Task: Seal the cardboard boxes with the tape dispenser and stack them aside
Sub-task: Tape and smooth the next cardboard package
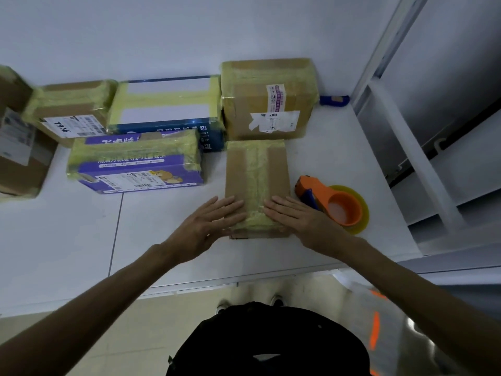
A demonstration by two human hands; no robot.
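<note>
On the white table (168, 234), your left hand (208, 221) and right hand (298, 218) press the taped box (256, 175), fingers together, flat; tape dispenser (333, 202) at 3 o'clock.

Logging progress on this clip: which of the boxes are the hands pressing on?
The small plain brown box nearest the table's front edge, beside the orange tape dispenser. The left hand and right hand lie flat on it; the others sit untouched.

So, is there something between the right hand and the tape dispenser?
Nothing visible. The tape dispenser lies on the table just beside the right hand, which rests flat on the small brown box with the left hand.
</note>
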